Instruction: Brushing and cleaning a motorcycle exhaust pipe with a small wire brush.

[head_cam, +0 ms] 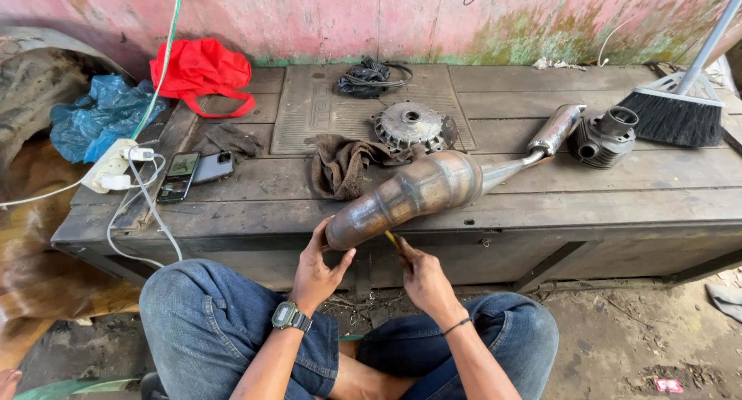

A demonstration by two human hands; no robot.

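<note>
Head view: person seated, knees up, facing a low wooden bench (541,207).
Left hand (318,270): fingers wrapped on the narrow near end of the exhaust pipe (417,193), clamped around it; watch on the wrist.
Right hand (421,276): closed on a thin yellow tool (393,240), tip at the underside of the pipe near its mouth. Kind of tool too small to tell.
Exhaust pipe: fat rusty belly resting on the front edge of the bench, near end overhanging toward the knees, thin tail running back to the silver silencer (556,128).
Risk: my read, pipe is only propped on the edge, so a hard push with the tool could roll or slide it off; tool tip could also slip toward the left thumb, which sits just beside it.
Beside the pipe: brown rag (340,166), round metal hub (410,125) behind it, engine cylinder (604,137) near the silencer.
Far right: broom (672,110).
Left end: two phones (197,170), white power strip (108,168) with cables.
Containers: red bag (202,71) and blue plastic bag (100,114), both crumpled; contents not visible.
</note>
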